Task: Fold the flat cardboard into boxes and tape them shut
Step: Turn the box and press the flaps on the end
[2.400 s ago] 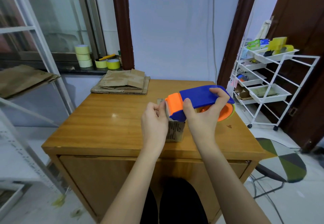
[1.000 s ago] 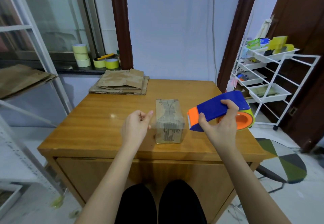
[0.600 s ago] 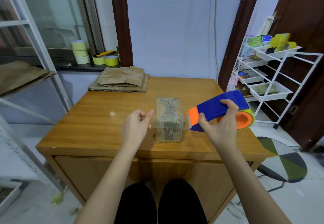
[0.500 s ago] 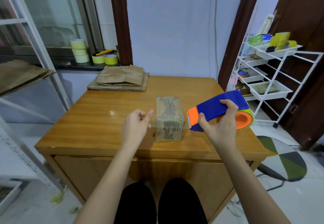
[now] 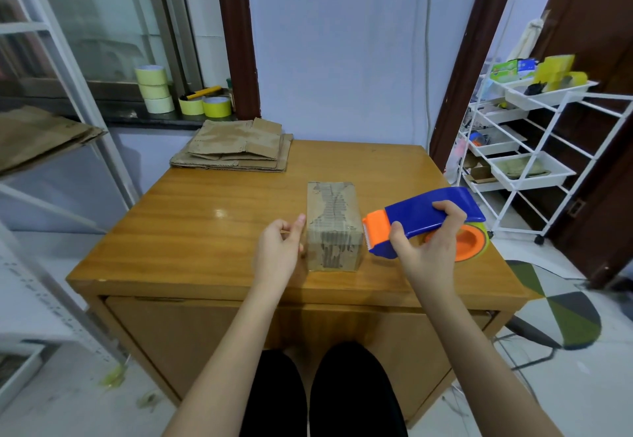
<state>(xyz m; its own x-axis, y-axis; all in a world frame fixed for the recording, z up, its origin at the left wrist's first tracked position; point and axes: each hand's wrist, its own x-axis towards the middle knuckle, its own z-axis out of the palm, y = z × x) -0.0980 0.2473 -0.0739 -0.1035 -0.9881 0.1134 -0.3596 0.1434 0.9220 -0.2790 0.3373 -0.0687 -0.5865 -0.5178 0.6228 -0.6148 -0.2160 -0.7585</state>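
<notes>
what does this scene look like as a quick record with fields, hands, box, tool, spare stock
left hand: left hand beside the box's left side, fingers curled; whether it pinches a tape end cannot be told
right hand: right hand grips the tape dispenser
box: small folded cardboard box upright on the wooden table, near the front edge
tool: blue and orange tape dispenser held just right of the box, apart from it
spare stock: flat cardboard stack at the table's far left corner
tape rolls: tape rolls on the window sill

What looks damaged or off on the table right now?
The folded box has its surface paper torn away along top and front, baring corrugation. The flat cardboard stack at the far left corner is ragged and unevenly piled.
</notes>
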